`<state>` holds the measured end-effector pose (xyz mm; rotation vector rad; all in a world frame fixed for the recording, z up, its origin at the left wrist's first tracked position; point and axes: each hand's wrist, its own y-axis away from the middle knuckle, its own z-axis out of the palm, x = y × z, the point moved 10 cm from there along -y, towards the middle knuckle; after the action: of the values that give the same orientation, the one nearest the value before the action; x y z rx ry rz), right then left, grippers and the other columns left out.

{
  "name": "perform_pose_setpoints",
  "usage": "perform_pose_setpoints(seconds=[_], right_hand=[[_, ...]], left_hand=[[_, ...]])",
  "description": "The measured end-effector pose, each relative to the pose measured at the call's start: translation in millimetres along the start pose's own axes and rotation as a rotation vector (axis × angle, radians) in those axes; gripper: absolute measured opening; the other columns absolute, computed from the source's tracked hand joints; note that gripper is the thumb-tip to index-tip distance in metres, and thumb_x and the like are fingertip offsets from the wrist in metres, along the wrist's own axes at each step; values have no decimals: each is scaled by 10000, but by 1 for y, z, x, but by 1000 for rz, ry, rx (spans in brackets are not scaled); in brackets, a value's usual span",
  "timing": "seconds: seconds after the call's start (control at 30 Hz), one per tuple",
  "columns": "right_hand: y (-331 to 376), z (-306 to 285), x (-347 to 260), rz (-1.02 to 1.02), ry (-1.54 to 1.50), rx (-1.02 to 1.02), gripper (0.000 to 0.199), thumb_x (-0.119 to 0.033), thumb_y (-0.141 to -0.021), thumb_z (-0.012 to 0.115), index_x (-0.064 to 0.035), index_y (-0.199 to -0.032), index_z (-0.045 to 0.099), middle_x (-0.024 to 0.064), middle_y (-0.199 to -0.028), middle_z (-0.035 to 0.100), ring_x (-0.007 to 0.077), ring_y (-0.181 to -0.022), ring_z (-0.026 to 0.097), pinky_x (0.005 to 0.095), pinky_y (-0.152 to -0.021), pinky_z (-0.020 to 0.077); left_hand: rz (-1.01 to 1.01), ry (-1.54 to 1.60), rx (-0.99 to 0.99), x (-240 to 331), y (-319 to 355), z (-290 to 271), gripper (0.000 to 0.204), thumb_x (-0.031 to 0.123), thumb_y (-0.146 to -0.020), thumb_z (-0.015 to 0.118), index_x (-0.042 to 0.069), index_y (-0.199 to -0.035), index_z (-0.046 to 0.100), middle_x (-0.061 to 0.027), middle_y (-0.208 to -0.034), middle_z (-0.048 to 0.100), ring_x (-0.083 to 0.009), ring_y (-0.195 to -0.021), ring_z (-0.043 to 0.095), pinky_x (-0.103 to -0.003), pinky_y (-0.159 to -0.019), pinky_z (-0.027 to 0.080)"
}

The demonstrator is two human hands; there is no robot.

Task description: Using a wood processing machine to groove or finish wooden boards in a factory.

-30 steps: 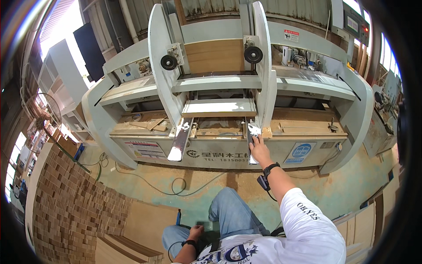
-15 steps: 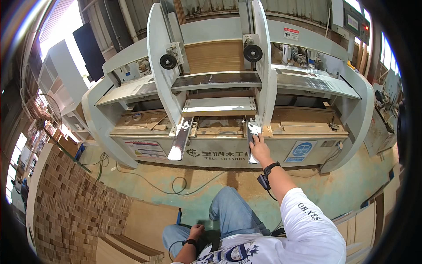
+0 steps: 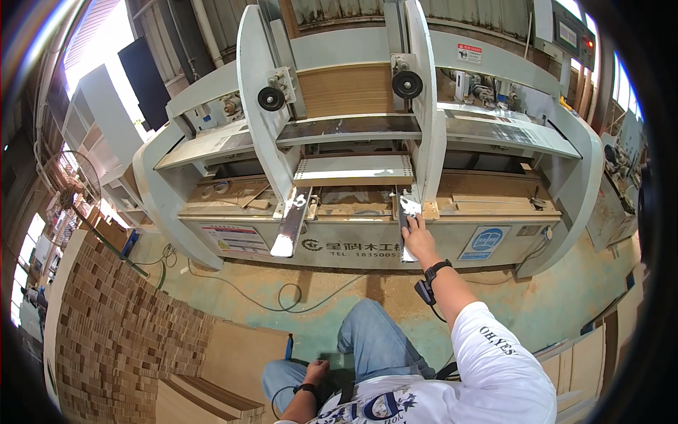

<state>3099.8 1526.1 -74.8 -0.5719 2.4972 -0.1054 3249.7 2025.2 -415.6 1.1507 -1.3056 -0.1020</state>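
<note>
My right hand (image 3: 420,239) reaches forward and rests on the right metal rail (image 3: 407,205), its fingers stretched out along the worn, white-patched top. The left rail (image 3: 291,226) juts out parallel to it, untouched. Just behind both rails lies a white panel (image 3: 353,167) with small holes near its ends, between two tall upright plates. Above it a stack of brown-edged panels (image 3: 345,92) sits between the same plates. My left hand (image 3: 317,371) lies by my left thigh, fingers curled in, with nothing visible in it.
The wide grey machine (image 3: 339,239) spans the view, with black handwheels (image 3: 407,85) on its uprights and a control screen (image 3: 567,34) at upper right. Stacked brown-edged panels (image 3: 127,311) stand at left. A cable (image 3: 282,305) snakes over the floor; a fan (image 3: 68,180) stands far left.
</note>
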Motion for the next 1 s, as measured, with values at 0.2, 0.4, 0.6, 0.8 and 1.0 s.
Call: perform_pose_setpoints(seconds=[0.2,0.4,0.6,0.8,1.0], right_hand=[[-1,1,1,13,9,-15,479,-360,-909,493,-160,-1341,450,123,-1482,308,398,-1062,570,476,-912,463],[-1,2,1,28,18,-45,488,-364,-914,486,-165,-1357,432,115,-1492,289,394,-1097,552,466,-933,452],[0,2,0,28,19,-51,483,-360,-920,478,-167,-1361,429,114,-1490,292,395,-1110,543,465,-941,447],[0,2,0,26,21,-48,479,-357,-919,477,-163,-1355,435,118,-1488,295,398,-1100,548,466,-935,451],[0,2,0,10,15,-30,477,-361,-917,475,-159,-1347,439,128,-1484,302,404,-1068,563,471,-924,455]], left_hand=[[5,0,-4,-8,-8,-1,249,238,-842,638,9,-938,655,-35,-768,635,-127,-666,587,-262,-605,463],[15,53,-4,-8,-8,0,248,239,-838,640,7,-925,654,-32,-748,628,-123,-646,577,-256,-588,453],[17,29,-3,-7,-7,0,219,238,-832,620,21,-843,650,-16,-690,597,-114,-591,541,-260,-542,422],[43,40,-13,0,-2,2,199,231,-830,599,42,-790,645,-3,-667,577,-106,-566,522,-258,-515,401],[47,25,22,7,6,0,217,233,-829,614,21,-853,658,-18,-700,599,-121,-609,552,-264,-557,432]])
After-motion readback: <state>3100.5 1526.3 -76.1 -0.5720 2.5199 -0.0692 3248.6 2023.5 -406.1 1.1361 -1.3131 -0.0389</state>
